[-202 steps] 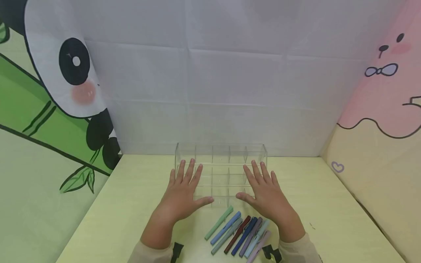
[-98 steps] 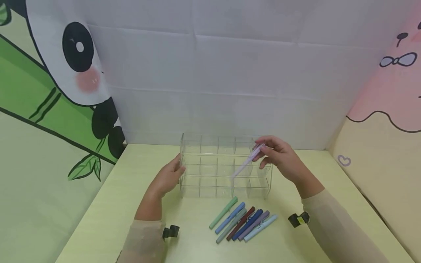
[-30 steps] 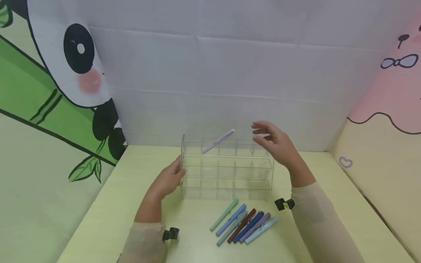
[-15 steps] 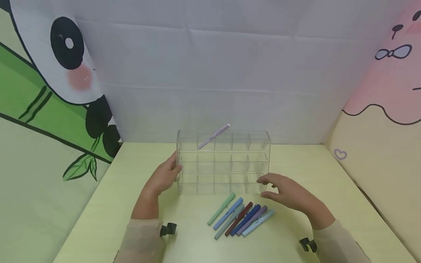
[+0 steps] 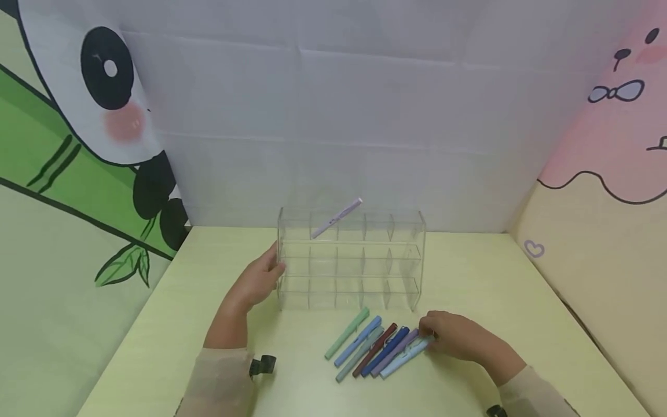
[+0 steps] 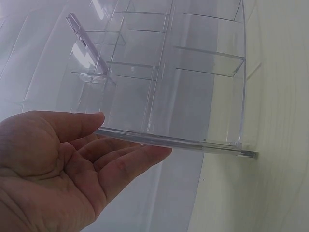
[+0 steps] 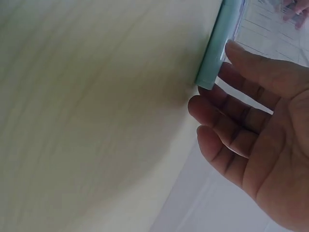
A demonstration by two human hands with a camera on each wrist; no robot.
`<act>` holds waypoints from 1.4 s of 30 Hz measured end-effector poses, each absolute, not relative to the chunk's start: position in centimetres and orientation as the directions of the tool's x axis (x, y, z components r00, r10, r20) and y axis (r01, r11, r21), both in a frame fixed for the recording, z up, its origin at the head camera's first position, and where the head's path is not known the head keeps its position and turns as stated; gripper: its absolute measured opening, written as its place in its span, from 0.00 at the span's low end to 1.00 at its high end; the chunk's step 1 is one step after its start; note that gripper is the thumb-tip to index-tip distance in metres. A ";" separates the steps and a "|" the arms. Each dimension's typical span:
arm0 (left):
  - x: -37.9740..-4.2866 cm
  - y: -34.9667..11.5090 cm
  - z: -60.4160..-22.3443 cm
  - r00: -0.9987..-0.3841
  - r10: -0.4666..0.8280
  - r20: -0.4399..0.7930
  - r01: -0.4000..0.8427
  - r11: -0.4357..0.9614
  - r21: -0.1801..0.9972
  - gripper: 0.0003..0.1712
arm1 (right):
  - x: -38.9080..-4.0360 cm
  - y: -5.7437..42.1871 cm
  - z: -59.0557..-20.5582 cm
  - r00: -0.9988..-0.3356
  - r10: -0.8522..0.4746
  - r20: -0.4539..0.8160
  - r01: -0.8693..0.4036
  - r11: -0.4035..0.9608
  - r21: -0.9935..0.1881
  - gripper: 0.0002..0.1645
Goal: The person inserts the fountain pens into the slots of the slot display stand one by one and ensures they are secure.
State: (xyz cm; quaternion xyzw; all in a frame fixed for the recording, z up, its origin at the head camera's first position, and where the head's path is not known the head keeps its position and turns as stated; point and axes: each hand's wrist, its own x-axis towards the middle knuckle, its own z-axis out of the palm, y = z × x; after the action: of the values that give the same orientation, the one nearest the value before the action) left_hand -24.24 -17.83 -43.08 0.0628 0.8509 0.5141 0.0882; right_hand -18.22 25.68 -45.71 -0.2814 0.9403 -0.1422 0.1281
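A clear pen organizer (image 5: 349, 250) with tiered compartments stands at the table's back. My left hand (image 5: 256, 281) grips its left side panel, thumb on the near face and fingers behind, as the left wrist view (image 6: 72, 164) confirms. One lavender pen (image 5: 336, 219) leans in a top-row compartment, second from the left. On the table, my right hand (image 5: 458, 337) pinches the upper end of a light blue pen (image 5: 404, 360), the rightmost in a row. In the right wrist view that pen (image 7: 215, 58) sits between thumb and fingers, its end near the tabletop.
Left of the light blue pen lie several more: purple (image 5: 394, 354), navy (image 5: 384, 352), dark red (image 5: 374, 351), grey-green (image 5: 359, 354), blue (image 5: 357, 341) and green (image 5: 346, 333). A pale cloth wall (image 5: 365, 116) rises behind the table (image 5: 172, 324).
The lavender pen went from my right hand into the organizer's top row. My right hand then came down to the light blue pen. My left hand moved to the organizer's side and stays there.
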 end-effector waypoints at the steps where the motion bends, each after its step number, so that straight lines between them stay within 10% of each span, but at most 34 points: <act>1: -24.2 -17.8 -43.1 -0.976 0.198 -0.088 0.014 0.460 0.888 0.36 | -18.2 25.7 -45.9 -0.808 -0.567 -0.163 -0.495 0.801 -0.336 0.09; 14: -24.3 -17.7 -43.4 -0.978 0.193 -0.073 0.025 0.461 0.887 0.36 | -18.3 26.3 -45.6 -0.769 -0.607 -0.201 -0.511 0.772 -0.378 0.08; 24: -24.2 -17.6 -43.3 -0.981 0.182 -0.061 0.031 0.467 0.883 0.36 | -19.5 27.1 -41.4 -0.678 -0.705 -0.207 -0.312 0.531 -0.788 0.07; 42: -24.4 -17.6 -43.7 -0.981 0.182 -0.062 0.027 0.449 0.893 0.36 | -25.5 24.4 -34.3 -0.847 -0.416 0.332 -0.438 0.190 -0.879 0.18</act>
State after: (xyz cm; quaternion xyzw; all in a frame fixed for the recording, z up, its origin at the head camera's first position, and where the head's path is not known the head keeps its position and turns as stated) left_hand -24.35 -17.64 -43.69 0.0616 0.8480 0.5212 0.0743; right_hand -25.47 24.40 -34.28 -0.2768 0.7712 -0.5732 -0.0092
